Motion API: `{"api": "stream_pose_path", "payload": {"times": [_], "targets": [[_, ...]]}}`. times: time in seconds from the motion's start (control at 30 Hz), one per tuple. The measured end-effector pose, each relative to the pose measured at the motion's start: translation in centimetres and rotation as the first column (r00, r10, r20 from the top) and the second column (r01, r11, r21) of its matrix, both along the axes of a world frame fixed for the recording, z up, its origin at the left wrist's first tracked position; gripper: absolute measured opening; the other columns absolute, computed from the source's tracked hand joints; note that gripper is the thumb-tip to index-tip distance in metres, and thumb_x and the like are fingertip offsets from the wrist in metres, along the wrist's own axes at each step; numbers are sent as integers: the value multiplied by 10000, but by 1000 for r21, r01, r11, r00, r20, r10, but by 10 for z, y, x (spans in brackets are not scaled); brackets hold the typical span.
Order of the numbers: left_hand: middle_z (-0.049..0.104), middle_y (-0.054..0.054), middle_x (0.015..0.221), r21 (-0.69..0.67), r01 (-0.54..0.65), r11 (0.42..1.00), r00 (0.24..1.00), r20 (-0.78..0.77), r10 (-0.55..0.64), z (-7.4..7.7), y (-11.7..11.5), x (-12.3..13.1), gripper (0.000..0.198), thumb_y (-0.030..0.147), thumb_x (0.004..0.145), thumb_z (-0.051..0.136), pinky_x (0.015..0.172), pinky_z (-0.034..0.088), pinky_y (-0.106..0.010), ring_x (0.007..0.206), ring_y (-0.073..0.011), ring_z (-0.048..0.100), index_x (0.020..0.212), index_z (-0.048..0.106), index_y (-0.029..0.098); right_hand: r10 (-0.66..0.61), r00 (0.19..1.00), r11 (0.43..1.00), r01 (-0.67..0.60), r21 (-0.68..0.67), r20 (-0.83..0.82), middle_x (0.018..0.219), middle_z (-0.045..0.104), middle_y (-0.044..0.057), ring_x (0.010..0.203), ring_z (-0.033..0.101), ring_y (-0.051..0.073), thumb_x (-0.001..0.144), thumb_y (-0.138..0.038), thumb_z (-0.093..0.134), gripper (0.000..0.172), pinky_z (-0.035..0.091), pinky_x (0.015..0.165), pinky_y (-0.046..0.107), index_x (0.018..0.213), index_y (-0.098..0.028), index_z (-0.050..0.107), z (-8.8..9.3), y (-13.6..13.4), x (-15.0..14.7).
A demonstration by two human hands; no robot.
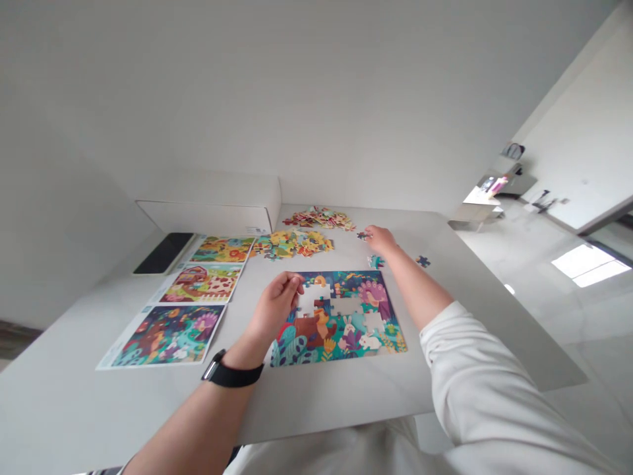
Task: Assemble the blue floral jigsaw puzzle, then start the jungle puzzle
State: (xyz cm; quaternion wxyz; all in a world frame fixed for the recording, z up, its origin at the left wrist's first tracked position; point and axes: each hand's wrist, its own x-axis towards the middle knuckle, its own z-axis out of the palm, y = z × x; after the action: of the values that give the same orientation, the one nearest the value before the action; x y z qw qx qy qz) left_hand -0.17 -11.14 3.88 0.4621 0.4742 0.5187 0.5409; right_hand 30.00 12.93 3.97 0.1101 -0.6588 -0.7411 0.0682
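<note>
Mid-frame, my left hand (277, 307) curled over the jigsaw puzzle (346, 336), grip unclear, upper right, my right hand (380, 240) pinching a dark puzzle piece (364, 235)

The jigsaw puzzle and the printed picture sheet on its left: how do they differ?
The half-built jigsaw puzzle has pale gaps of bare table, while the printed picture sheet shows its whole image. The puzzle is cut into interlocking pieces; the sheet is one flat paper with a white border. The person's left hand is over the puzzle, but no hand touches the sheet. Both show the same scene with a purple peacock.
</note>
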Motion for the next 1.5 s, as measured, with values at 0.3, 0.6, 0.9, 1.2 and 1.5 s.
{"api": "stream_pose_path", "payload": {"times": [0.3, 0.6, 0.9, 1.2, 1.5], "targets": [[638, 26, 726, -109, -27, 994, 962, 268, 55, 3, 2, -9, 536, 617, 737, 906, 468, 362, -198, 504, -64, 448, 805, 555, 218, -7, 985, 998, 18, -58, 174, 1446, 743, 129, 1309, 695, 294, 965, -218, 737, 455, 541, 1059, 393, 1415, -290, 740, -6, 31, -18], [471, 28, 586, -59, -52, 997, 976, 206, 64, 3, 1, -8, 567, 725, 935, 647, 488, 363, -256, 510, -111, 420, 698, 489, 234, 28, 992, 987, -8, -160, 119, 1309, 808, 93, 1190, 752, 264, 899, -245, 819, 272, 566, 963, 329, 1168, -250, 856, 19, 5, -24], [454, 46, 596, 1, -20, 1000, 975, 221, 19, 5, 1, 3, 549, 733, 895, 683, 456, 299, -240, 488, -100, 391, 753, 517, 229, 236, 711, 952, -307, 11, -662, 907, 817, 53, 873, 765, 211, 849, -382, 837, 227, 591, 854, 337, 981, -209, 772, 51, -90, -28], [716, -27, 925, 86, 69, 994, 980, 182, -84, 3, -3, 8, 518, 684, 819, 817, 497, 390, -195, 651, -94, 585, 938, 656, 206, -90, 186, 929, -338, -149, -978, 863, 773, -5, 802, 710, 168, 580, -477, 1010, 498, 578, 767, 302, 871, -239, 683, 23, -192, -75], [684, -4, 813, 69, 140, 988, 988, 62, -145, -12, 7, 1, 563, 648, 715, 910, 550, 449, -207, 675, -116, 625, 949, 661, 200, -185, 220, 912, -323, -251, -958, 846, 789, 3, 807, 719, 166, 587, -429, 973, 418, 552, 776, 282, 824, -222, 698, -8, -198, -86]]}}
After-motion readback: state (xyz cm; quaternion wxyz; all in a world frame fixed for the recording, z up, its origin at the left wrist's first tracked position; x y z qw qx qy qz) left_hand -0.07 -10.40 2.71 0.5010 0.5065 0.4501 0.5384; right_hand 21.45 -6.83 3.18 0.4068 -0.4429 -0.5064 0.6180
